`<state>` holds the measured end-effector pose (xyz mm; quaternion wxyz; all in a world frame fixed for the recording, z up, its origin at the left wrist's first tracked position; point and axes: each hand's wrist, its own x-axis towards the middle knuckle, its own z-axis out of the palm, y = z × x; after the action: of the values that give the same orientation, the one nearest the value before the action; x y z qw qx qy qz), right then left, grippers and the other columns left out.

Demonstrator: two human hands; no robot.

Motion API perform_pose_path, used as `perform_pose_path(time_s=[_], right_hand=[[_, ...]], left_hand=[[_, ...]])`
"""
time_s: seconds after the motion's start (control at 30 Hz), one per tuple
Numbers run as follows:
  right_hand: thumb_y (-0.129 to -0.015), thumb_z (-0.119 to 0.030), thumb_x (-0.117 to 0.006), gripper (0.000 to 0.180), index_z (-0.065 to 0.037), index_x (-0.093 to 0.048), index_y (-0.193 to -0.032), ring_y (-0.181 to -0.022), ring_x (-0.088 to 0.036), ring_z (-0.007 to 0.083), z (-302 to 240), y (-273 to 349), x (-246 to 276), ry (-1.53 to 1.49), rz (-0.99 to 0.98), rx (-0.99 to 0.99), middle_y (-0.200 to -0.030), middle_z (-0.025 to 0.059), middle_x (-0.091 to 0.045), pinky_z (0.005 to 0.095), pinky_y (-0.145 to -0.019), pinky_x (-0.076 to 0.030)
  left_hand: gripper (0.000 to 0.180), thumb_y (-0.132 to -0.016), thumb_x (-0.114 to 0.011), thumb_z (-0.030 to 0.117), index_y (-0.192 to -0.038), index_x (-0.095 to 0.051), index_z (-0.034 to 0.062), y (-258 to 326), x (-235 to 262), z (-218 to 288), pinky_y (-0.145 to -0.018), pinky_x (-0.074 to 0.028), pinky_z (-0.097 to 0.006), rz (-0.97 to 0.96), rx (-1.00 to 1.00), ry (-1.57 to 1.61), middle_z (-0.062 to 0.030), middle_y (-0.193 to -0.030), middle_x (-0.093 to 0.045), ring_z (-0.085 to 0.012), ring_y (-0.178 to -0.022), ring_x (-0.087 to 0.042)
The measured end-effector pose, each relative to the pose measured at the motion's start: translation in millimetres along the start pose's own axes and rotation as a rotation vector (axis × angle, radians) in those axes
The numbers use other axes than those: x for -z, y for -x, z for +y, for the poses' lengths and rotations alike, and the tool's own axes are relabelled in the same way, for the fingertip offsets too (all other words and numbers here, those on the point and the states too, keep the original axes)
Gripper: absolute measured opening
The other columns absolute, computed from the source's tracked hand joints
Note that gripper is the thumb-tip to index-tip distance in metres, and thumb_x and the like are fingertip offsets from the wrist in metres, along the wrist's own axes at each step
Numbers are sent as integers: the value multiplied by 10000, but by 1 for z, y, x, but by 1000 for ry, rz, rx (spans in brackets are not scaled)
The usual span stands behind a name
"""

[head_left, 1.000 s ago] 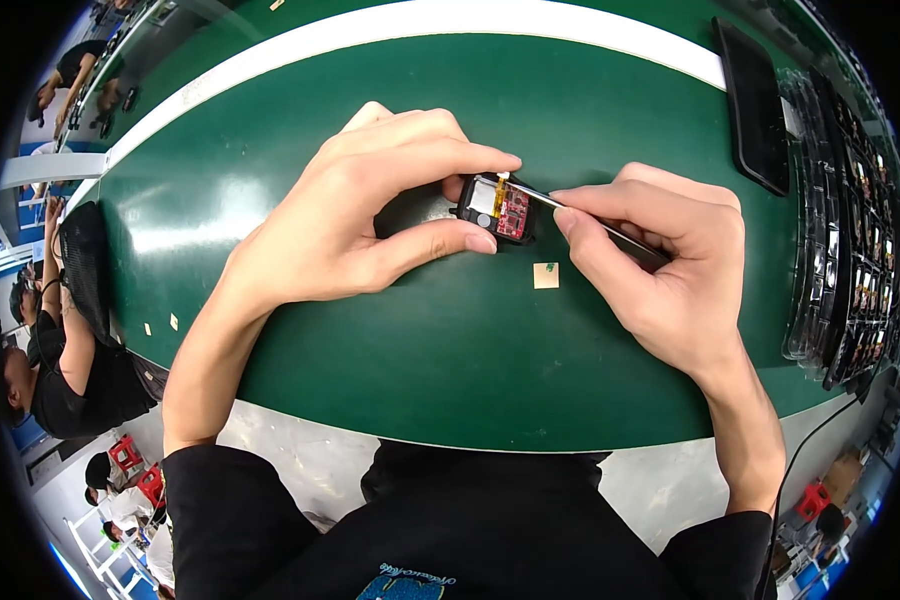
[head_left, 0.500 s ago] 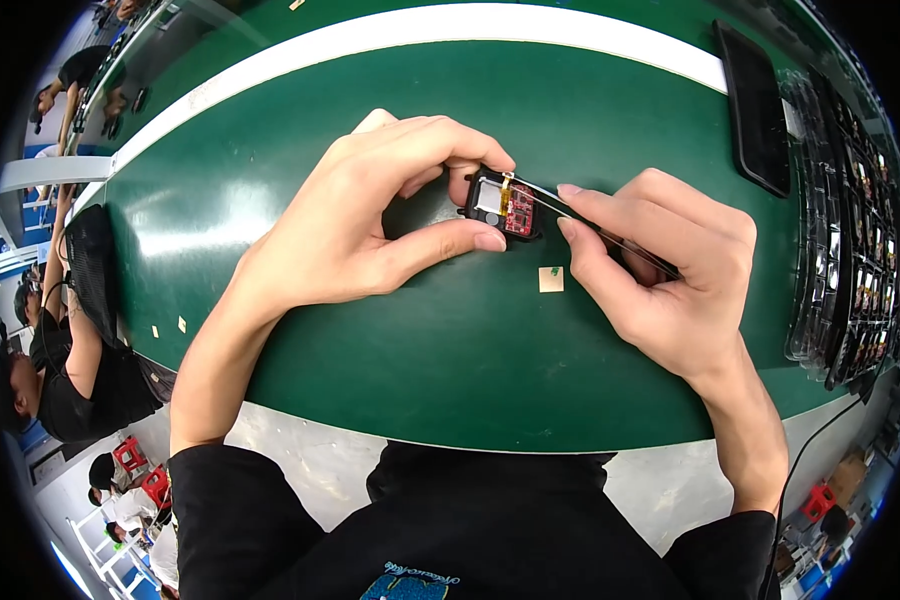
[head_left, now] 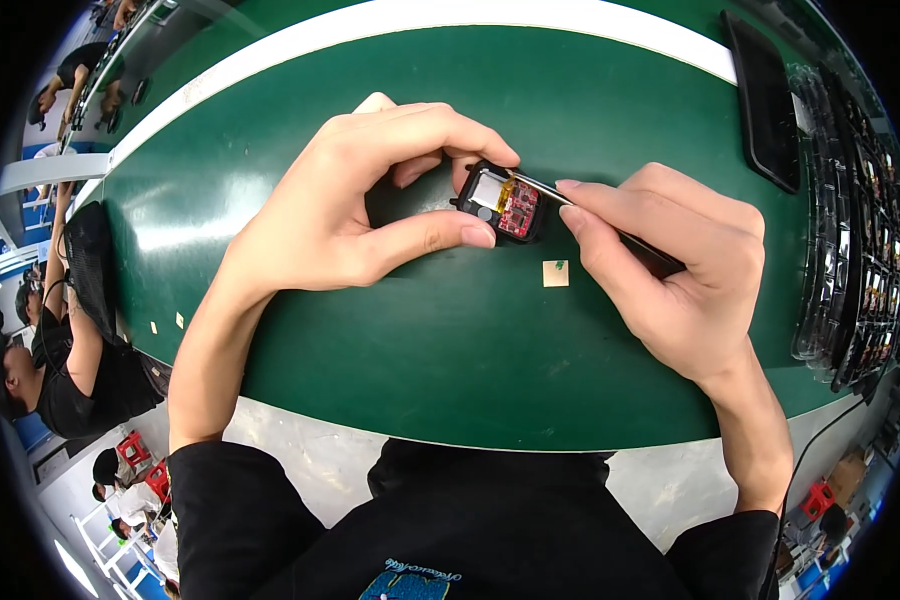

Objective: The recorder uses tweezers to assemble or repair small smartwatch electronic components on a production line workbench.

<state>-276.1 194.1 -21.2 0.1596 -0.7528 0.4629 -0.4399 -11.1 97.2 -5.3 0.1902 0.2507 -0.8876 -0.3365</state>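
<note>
small black case (head_left: 467, 204) over table (head_left: 420, 370), open-faced; red board (head_left: 521, 210) and silver block (head_left: 488, 189) already inside, work at top edge seemingly unfinished. left hand (head_left: 345, 205), fingers half curled, grips case edges; right hand (head_left: 675, 265) pinches tweezers (head_left: 542, 188) closely. tips' hold: cannot tell.

Two hands (head_left: 335, 205), one open device (head_left: 503, 203), one slim tool (head_left: 542, 187), three beige scraps (head_left: 556, 275).
</note>
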Motion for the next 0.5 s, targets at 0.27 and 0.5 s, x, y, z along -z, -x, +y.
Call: perform_pose_path(time_s=[0.27,0.5], right_hand=[[-877,51,-826,168,26,-865,-1039,-567,-502,79,-5,-2,6,-166,-97,-203,-658,28,-619,272,-525,-321],[-879,35,-822,150,27,-863,-1023,-566,-495,71,-4,-5,9,-149,-143,-193,-660,20,-613,271,-522,-313]], left_hand=[[532,-777,-922,224,-1269,-803,58,0,7,-4,-800,-367,-314,-94,-9,52,-29,-1018,-740,-154,-791,-447],[509,-786,-896,223,-1260,-805,63,-1,4,-5,-796,-369,-316,-80,-51,50,-31,-1021,-748,-159,-785,-447]])
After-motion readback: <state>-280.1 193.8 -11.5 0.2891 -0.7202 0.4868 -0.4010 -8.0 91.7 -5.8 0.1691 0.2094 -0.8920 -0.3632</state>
